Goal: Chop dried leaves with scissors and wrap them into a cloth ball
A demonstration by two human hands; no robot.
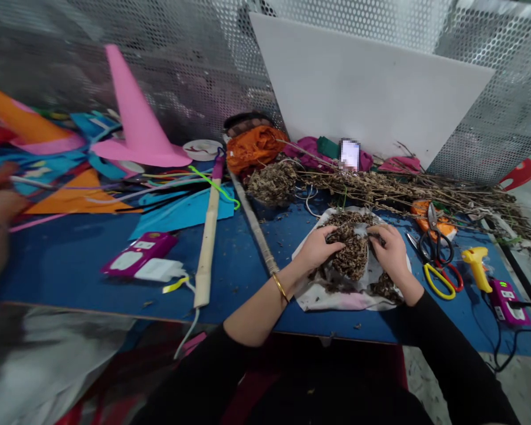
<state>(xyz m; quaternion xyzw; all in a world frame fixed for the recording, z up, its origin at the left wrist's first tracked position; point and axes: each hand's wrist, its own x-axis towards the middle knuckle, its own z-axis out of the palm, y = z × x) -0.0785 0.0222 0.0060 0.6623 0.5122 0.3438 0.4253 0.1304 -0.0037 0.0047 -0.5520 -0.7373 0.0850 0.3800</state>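
My left hand curls its thumb and fingers against the left side of a brown clump of dried plant material. On the clump's right, my right hand is closed in a pinch over some dark dried bits, partly hidden by the fingers. Under both hands lies a crumpled white cloth, with more loose dried plant scattered on it. Between the hands, a pale, slightly shiny patch shows beside the clump.
Scissors, a yellow glue gun and a purple box lie right. Dried stalks line the back before a white board. Left are a wooden stick, another purple device, a pink felt hat and another person's blurred hand.
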